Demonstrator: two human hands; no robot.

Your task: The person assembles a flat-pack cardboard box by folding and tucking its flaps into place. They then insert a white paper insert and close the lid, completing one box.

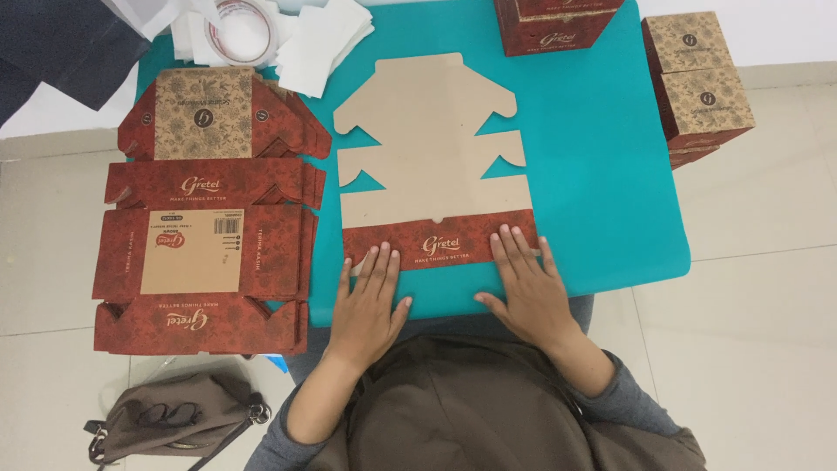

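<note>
Both hands lie flat, palms down, fingers spread, gripping nothing: my left hand (370, 301) and right hand (526, 283) press the folded red flap of the box blank (432, 144) on the teal mat (602, 174), its long axis pointing away from me.

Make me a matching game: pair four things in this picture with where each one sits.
Things:
1. tape roll
2. grey bag
3. flat box stack
4. folded boxes

Places:
A. on the floor, bottom left
B. off the teal mat's right edge
C. top left, on white papers
D. left of the hands, on the teal mat's left edge

Pairs: 1-C, 2-A, 3-D, 4-B.

Both the left hand and right hand press flat on the unfolded box.
</note>
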